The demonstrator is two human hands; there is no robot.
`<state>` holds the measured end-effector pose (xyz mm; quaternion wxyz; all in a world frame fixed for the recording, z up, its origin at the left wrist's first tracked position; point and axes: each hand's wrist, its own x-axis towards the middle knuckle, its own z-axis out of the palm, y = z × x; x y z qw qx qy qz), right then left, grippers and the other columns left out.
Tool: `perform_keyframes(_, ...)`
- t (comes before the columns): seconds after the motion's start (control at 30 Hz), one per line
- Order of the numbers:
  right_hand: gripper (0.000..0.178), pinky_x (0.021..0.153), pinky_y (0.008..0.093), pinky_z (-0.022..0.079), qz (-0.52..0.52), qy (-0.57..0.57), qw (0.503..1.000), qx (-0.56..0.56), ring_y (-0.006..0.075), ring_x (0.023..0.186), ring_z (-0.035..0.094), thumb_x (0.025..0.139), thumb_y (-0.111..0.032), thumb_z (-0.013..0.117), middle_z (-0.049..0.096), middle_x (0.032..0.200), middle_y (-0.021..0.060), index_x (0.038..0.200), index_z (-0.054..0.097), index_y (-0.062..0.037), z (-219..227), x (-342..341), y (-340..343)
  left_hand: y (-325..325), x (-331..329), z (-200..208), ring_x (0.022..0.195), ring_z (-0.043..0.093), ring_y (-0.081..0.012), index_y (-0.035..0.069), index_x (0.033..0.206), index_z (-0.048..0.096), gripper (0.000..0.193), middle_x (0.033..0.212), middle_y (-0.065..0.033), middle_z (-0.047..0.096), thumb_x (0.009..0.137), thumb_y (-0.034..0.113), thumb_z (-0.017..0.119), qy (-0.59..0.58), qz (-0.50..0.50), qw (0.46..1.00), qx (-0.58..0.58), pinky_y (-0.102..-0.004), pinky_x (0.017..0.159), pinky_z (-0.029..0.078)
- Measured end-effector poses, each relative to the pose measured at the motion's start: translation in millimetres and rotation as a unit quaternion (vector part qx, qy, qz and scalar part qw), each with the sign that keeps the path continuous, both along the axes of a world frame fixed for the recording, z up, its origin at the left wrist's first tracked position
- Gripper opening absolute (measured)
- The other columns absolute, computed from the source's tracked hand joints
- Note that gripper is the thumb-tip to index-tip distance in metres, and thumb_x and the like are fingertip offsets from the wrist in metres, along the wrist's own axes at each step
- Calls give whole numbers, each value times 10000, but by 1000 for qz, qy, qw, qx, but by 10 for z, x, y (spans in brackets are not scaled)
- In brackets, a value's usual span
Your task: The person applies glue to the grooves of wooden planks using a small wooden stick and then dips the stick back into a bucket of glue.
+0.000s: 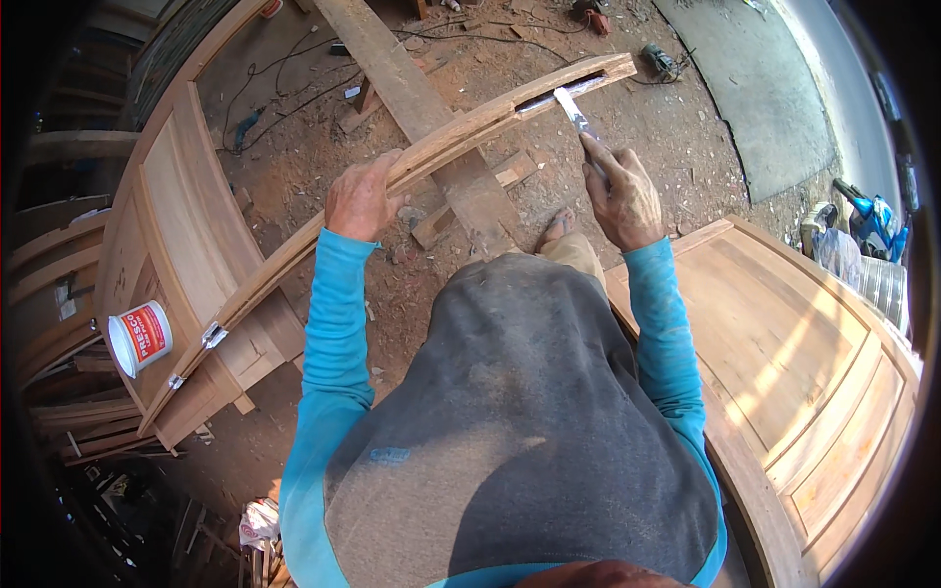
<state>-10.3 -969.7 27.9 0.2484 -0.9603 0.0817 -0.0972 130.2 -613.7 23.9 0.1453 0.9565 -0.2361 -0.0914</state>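
Observation:
My left hand (361,199) is closed over the top of a long wooden frame piece (461,129) that slants from lower left to upper right. A narrow slot is cut in its far right end, with white matter along the slot's edge. In my right hand (625,196) is a narrow paintbrush (576,113), its flat white tip at the slot. Two metal hinges (213,335) sit on the piece's lower left part. A white tub (140,338) with a red label rests beside them, on the panelled woodwork (186,196).
A plank (402,88) crosses under the frame piece, near wooden blocks (510,174). Another panelled door (774,323) lies at my right. Cables (284,73) and a power tool (662,62) lie on the littered dirt ground. Bags (838,250) and a blue object (879,220) stand far right.

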Motion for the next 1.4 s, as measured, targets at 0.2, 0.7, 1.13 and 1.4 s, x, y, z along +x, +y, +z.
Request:
perform_keyframes(0.2, 482, 767, 496, 584, -11, -24, 999, -26, 356, 955, 683, 984, -213, 722, 637, 1067, 157, 1460, 663, -267, -104, -72, 427, 37, -21, -14, 1151, 679, -441, 148, 1425, 641, 666, 1210, -211, 742, 819, 239, 900, 5, -4, 1000, -16, -531, 987, 545)
perform_keyframes(0.7, 390, 866, 393, 608, -13, -12, 947, 320, 275, 1037, 765, 1145, -235, 509, 742, 1246, 176, 1504, 547, -88, -36, -257, 487, 24, 69, 11, 1135, 704, -433, 135, 1436, 622, 679, 1192, -216, 754, 830, 249, 907, 39, -9, 999, 23, -537, 961, 570)
perform_keyframes(1.13, 384, 743, 322, 591, -81, 42, 794, 601, 176, 846, 737, 1137, -236, 505, 764, 1069, 140, 1392, 577, 43, -704, -105, 163, 35, 164, 75, 1177, 674, -472, 80, 1401, 644, 636, 1258, -231, 738, 843, 275, 879, 81, 3, 997, 2, -521, 1006, 537)
perform_keyframes(1.4, 492, 763, 469, 584, -47, -73, 996, 28, 345, 927, 687, 1044, -209, 650, 659, 1054, 171, 1532, 601, -236, -136, 50, 113, -29, 162, 108, 1175, 690, -454, 100, 1425, 626, 651, 1242, -228, 746, 848, 263, 883, 95, 17, 995, 2, -514, 996, 550)
